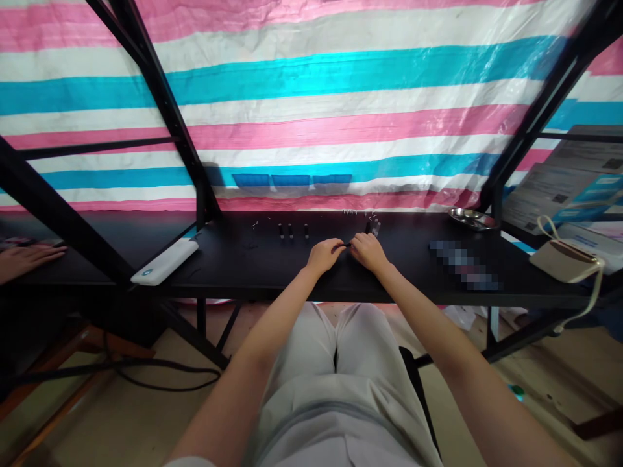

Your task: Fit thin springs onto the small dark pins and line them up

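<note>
My left hand [325, 255] and my right hand [368, 251] meet over the black table, fingers pinched. A thin dark stick-like piece [347, 244] runs between their fingertips, each hand gripping one end. It is too small for me to tell its exact kind. Just beyond my right hand stand a small dark piece [368, 227] and a clear one [377, 227]. Three small dark tube-like pieces with pale ends, one of them a dark tube [291, 231], are spaced out beyond my left hand. Tiny white curled bits [350, 212] lie along the table's back edge.
On the black table [233, 279] are a long white device [165, 262] at left, a shiny metal dish [472, 219] at back right, and a blurred-out flat item [462, 264]. A beige pouch [564, 261] sits far right. Black posts flank me. Another person's hand [32, 259] rests at far left.
</note>
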{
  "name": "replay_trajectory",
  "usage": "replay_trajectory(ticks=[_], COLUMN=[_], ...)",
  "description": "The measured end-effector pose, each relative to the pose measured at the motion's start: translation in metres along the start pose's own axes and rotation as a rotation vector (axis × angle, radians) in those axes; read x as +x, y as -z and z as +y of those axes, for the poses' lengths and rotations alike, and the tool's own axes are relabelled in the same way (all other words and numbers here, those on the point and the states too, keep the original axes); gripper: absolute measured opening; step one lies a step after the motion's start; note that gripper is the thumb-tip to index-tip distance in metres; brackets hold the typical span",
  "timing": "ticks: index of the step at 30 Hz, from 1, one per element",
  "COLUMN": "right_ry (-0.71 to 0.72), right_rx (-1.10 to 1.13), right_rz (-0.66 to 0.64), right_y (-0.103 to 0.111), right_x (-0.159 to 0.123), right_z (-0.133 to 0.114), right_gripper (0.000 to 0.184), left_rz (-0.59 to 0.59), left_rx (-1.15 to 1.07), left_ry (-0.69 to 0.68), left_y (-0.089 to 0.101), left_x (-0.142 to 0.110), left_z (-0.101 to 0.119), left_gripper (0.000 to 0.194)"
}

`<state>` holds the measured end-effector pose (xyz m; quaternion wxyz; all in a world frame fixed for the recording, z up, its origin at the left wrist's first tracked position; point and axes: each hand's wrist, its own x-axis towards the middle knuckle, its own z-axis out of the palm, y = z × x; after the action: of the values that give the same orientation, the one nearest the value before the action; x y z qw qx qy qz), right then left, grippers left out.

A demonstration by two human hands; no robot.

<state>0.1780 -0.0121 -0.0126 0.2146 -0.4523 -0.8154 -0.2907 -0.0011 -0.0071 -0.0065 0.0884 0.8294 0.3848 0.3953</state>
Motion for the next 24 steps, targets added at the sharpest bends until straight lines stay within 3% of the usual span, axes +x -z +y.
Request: replay_trajectory(ticks=[8, 12, 17, 20, 24], right_ry=[-0.017, -0.183, -0.455, -0.532, -0.621], right_rx=[0.181, 0.416, 0.643, 0.648, 0.600], right_rz=[-0.100, -0.132, -0.251, -0.302, -0.324], right_y=[-0.008, -0.021, -0.037, -0.044, -0.057], right_x=[0.008, 0.026, 0.069, 0.093, 0.111], right_z=[-0.002, -0.008, -0.027, -0.039, -0.050], right_gripper=[0.015, 0.012, 0.009, 0.010, 0.014], left_rz=[0.026, 0.290, 0.714, 0.822, 0.854], left_rx=[0.002, -0.136, -0.420, -0.546, -0.618], left_ry=[0.007, 0.153, 0.507, 0.680, 0.790], left_y=[0.001, 0.006, 0.016, 0.021, 0.023], left_x=[-0.001, 0.003, 0.009, 0.009, 0.010], left_z=[0.002, -0.004, -0.027, -0.037, -0.041], left_gripper=[0.019, 0.019, 0.020, 0.020, 0.020])
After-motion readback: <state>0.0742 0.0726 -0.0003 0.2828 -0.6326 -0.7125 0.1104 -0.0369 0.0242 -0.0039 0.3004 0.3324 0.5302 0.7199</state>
